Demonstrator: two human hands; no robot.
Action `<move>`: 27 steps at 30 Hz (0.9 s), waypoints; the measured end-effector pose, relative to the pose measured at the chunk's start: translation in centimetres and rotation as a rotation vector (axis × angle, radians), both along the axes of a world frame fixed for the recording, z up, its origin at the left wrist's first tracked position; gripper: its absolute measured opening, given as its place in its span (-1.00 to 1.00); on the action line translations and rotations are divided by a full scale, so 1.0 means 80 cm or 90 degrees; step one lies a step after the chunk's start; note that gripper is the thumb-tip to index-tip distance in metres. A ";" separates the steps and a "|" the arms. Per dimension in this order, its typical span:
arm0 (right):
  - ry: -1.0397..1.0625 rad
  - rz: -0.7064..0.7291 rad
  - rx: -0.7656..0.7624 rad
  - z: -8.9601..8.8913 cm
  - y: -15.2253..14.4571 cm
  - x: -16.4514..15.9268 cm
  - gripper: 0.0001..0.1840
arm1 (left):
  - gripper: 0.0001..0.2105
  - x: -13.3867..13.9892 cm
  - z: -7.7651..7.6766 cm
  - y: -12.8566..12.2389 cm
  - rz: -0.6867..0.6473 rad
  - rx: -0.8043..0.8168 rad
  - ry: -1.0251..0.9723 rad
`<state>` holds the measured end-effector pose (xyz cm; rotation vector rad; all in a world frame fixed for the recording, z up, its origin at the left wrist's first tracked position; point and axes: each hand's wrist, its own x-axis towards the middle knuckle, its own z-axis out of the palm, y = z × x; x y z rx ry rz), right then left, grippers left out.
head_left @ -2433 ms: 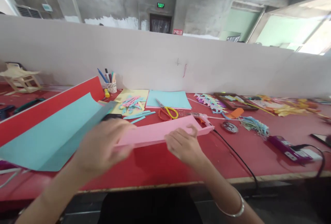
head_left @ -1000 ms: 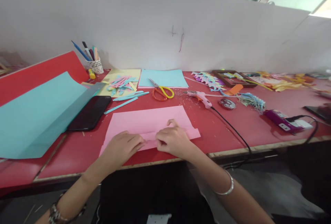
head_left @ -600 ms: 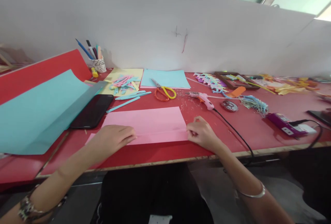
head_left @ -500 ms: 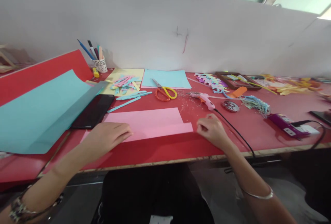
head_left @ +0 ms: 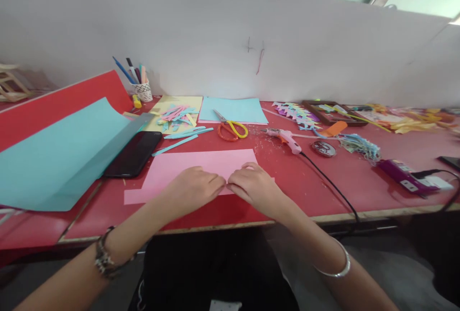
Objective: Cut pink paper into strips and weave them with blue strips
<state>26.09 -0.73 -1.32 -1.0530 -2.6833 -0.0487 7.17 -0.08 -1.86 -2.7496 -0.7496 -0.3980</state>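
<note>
Red table (head_left: 223,215), left hand (head_left: 196,186), right hand (head_left: 255,186) now closer together, both pinching pink paper (head_left: 215,160)

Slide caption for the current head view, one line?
Left hand and right hand close together at the near edge of pink paper on a red table, scissors and pink glue gun beyond.

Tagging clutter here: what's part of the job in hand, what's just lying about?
In the job:
pink paper
left hand
right hand

Lying about, apparently, untouched now:
scissors
pink glue gun
black phone
pen cup
purple power strip
</note>
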 end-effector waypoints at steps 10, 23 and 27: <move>0.052 0.070 0.028 0.001 0.003 0.052 -0.56 | -0.72 -0.037 -0.005 0.005 -0.006 0.085 0.011; 0.093 0.033 0.053 0.005 -0.007 0.071 -0.75 | -0.78 -0.120 0.020 0.018 0.399 -0.099 -0.108; 0.089 0.041 0.026 -0.002 -0.010 0.062 -0.84 | -0.77 -0.101 0.030 0.017 0.319 -0.208 -0.251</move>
